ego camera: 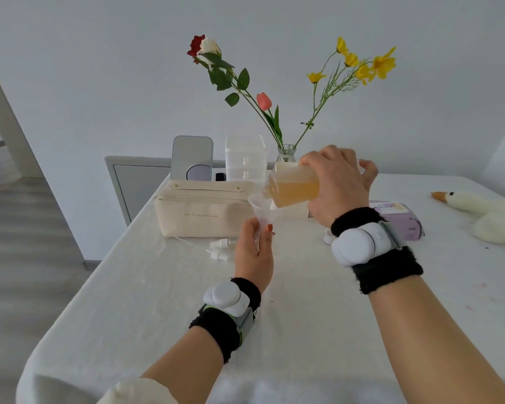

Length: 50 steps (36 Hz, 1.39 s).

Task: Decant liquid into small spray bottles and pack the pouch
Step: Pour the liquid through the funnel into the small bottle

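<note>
Where the two forearms reach over the white table (pixel 158 287), each wrist wears a black band with a white device strapped on it. Just beyond, the left hand (pixel 252 252) stands upright with its fingers curled. Thumb and fingertips pinch the narrow lower part of a clear funnel (pixel 260 207), and the hand hides whatever sits under the stem. Two white spray pumps (pixel 219 244) lie on the cloth just left of that hand.

Higher and to the right, the right hand (pixel 340 182) wraps its fingers round the base of a clear bottle (pixel 293 188) of amber liquid. It is tipped almost level, and its mouth rests at the funnel's rim. A small white cap (pixel 327 237) lies on the table beside the right wrist.

Behind the funnel stands a cream pouch (pixel 201 209), zipped shut, with a line of gold letters on its front. Only the end, "NO MAN'S LAND", can be read. To the right lies a purple wipes pack (pixel 405 221) whose label print is too small to read, and farther right a plush goose (pixel 478 211).

Along the back edge stand a mirror (pixel 191 161), a clear drawer box (pixel 245 157) and a glass vase (pixel 286 154) of flowers.
</note>
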{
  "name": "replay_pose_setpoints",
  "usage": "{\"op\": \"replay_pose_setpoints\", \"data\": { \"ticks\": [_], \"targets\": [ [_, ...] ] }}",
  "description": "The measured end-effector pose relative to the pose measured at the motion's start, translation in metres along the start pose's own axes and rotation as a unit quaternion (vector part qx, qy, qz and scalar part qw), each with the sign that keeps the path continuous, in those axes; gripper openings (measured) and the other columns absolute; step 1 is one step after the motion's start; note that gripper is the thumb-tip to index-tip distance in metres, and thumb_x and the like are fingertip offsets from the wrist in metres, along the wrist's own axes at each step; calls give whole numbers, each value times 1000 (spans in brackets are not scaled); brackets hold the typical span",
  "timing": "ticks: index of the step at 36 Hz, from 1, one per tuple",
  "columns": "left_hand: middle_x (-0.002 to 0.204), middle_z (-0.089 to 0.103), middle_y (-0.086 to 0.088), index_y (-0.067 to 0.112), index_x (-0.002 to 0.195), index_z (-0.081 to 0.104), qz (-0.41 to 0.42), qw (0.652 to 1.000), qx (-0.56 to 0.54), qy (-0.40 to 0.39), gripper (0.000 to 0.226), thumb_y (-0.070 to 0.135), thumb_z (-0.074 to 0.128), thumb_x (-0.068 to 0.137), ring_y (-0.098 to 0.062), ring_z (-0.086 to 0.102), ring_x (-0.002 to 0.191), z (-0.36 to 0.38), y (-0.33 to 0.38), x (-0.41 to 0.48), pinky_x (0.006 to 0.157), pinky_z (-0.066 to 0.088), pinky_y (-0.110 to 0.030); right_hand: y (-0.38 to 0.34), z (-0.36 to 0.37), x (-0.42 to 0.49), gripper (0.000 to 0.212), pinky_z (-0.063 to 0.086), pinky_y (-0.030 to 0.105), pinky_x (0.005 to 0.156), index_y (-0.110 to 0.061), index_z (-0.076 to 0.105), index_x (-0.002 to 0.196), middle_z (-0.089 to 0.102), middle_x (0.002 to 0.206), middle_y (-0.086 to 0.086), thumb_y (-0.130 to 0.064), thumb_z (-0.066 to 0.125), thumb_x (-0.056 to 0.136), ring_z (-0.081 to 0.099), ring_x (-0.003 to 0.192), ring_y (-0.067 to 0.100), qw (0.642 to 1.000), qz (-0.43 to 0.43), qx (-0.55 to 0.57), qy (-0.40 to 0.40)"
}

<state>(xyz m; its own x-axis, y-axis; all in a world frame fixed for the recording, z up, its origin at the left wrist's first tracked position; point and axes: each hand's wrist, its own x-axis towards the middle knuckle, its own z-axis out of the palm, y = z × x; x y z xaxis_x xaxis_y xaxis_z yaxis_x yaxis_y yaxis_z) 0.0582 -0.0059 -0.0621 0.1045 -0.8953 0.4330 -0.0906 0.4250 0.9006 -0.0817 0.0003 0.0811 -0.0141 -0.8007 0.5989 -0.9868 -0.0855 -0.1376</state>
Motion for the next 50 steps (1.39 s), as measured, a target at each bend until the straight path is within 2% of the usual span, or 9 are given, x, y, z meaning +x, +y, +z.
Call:
{"op": "replay_pose_setpoints", "data": {
  "ticks": [10,17,27,33,36,39,42,45,50],
  "targets": [
    [98,66,-3,10,109,55,7,1000,2,7,16,25,51,105,-3,63,94,2,-2,0,83,47,-11,-3,-3,9,66,17,54,110,-34,61,116,52,118,-9,2,70,61,37,127,20,1000,-13,-4,17],
    [100,67,-3,9,112,55,12,1000,0,9,18,25,50,105,-11,63,97,3,-2,-2,88,51,-20,-5,-3,10,63,17,53,110,-34,61,115,52,118,-11,1,72,64,37,128,18,999,-18,-20,19],
    [101,67,-3,11,113,55,3,1000,-2,9,19,28,50,106,-10,63,97,2,-3,-2,87,50,-19,-5,-2,13,61,18,51,108,-34,62,110,54,115,-12,3,71,61,38,125,19,999,-20,-19,37],
    [108,68,6,11,118,55,-3,1000,-28,9,29,34,48,103,0,63,103,3,-3,-5,88,47,-10,-5,-2,14,61,17,50,107,-33,64,107,55,115,-11,4,71,59,38,125,20,998,-24,-16,50],
    [113,67,8,16,119,54,-6,999,-34,7,30,39,48,102,-1,63,109,3,-4,-6,94,49,-17,-5,-3,15,60,17,49,106,-33,64,106,55,114,-12,4,69,59,39,124,19,998,-22,-17,58],
    [118,67,1,13,124,54,-6,1000,-28,6,30,35,53,103,-13,62,117,2,-7,-7,104,50,-36,-5,-3,16,61,17,49,106,-32,65,106,56,113,-13,6,66,58,39,124,19,998,-22,-16,62],
    [111,67,7,20,121,55,3,1000,-14,6,29,38,60,98,-13,63,110,1,-9,-9,104,50,-43,-5,-2,16,61,17,48,106,-33,65,106,56,114,-13,6,67,58,39,124,19,998,-23,-20,60],
    [106,67,10,24,119,55,6,1000,-14,6,29,40,61,94,-8,64,103,1,-12,-10,99,52,-36,-4,-1,16,62,17,49,105,-33,65,105,56,113,-13,6,66,57,39,124,20,998,-24,-22,57],
    [103,66,24,41,112,52,19,1000,-18,8,20,30,63,99,1,63,102,0,-12,-10,88,47,-12,-4,0,15,61,18,50,105,-32,65,104,57,112,-13,6,66,57,40,124,19,998,-28,-18,58]
  ]
}}
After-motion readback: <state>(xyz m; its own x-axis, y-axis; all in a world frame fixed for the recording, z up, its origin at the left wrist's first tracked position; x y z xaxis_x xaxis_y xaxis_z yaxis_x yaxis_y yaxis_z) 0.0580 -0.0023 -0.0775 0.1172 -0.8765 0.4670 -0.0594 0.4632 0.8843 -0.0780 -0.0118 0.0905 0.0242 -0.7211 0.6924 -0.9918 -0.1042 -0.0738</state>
